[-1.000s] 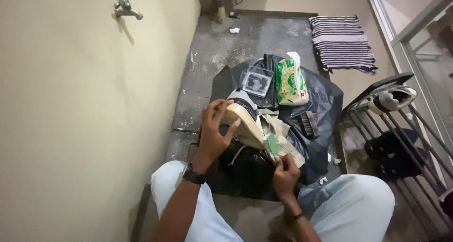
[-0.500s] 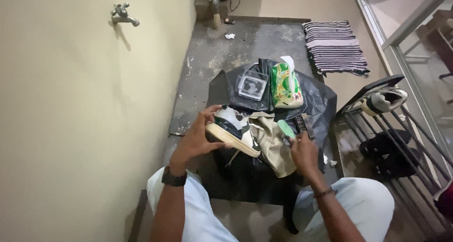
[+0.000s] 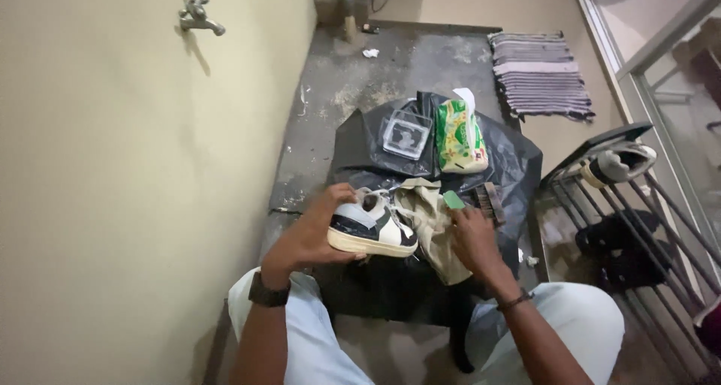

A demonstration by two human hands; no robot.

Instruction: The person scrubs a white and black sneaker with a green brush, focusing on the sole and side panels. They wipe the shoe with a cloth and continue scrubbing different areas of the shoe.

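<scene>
Two packages on the black plastic sheet (image 3: 518,160)

A green and yellow soft tissue pack (image 3: 460,135) lies at the far side; a clear square plastic case (image 3: 406,133) sits just left of it.

I see a dim, warm-toned view with soft grain throughout. Light falls from above and slightly right: the tap (image 3: 200,15) throws a soft shadow down-right on the wall (image 3: 113,205). The black plastic sheet (image 3: 511,160) carries faint sheen on its creases, with no hard glare. My hands look slightly smeared by motion. The railing (image 3: 661,205) at the right edge bends with lens distortion, and the far corner sits dark.
</scene>
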